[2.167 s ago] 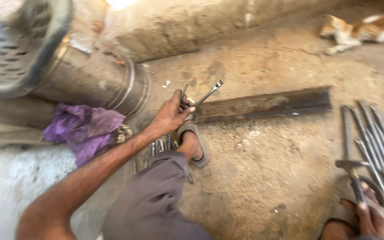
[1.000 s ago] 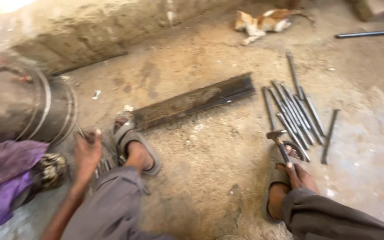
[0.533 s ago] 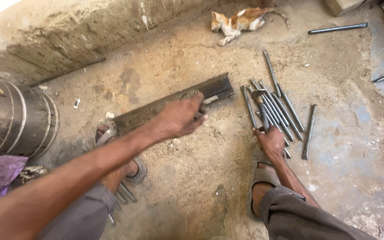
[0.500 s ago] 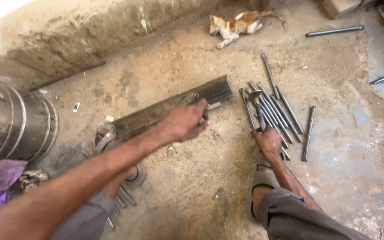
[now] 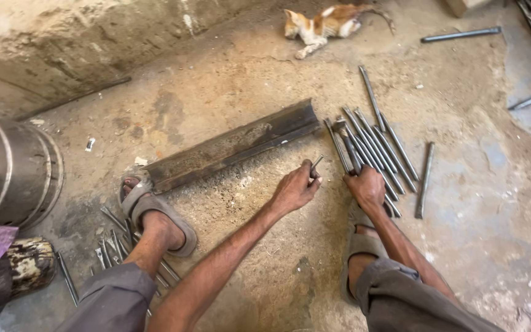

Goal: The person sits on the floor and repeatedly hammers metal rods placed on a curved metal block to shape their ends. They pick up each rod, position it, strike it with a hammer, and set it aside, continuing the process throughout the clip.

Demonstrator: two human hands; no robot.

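— What's the left hand (image 5: 294, 189) got?

— A short metal rod (image 5: 316, 165), pinched in closed fingers. Only its tip shows, poking up and away from the knuckles, slanting toward the far right. It hangs just above the dirt floor (image 5: 228, 80), close to the near edge of the long rusty steel bar (image 5: 235, 146).

— And the other hand?

— The right hand (image 5: 367, 186) is down on the near ends of the bundle of rods (image 5: 370, 147), fingers curled over them. It seems to be gripping a hammer handle too, with the hammer head (image 5: 339, 125) lying at the far end, but I can't tell for sure from here.

— How do the rods lie?

— Long axes running away from the person, leaning slightly left at the far end, side by side, just right of the steel bar's end. The right hand is clearly nearer to them; the left is just beside it, between bar and bundle.

— Anything else around?

— A sandalled left foot (image 5: 155, 212) by the bar's other end, a metal drum (image 5: 10, 175) at far left, and a cat (image 5: 324, 21) sprawled by the wall.
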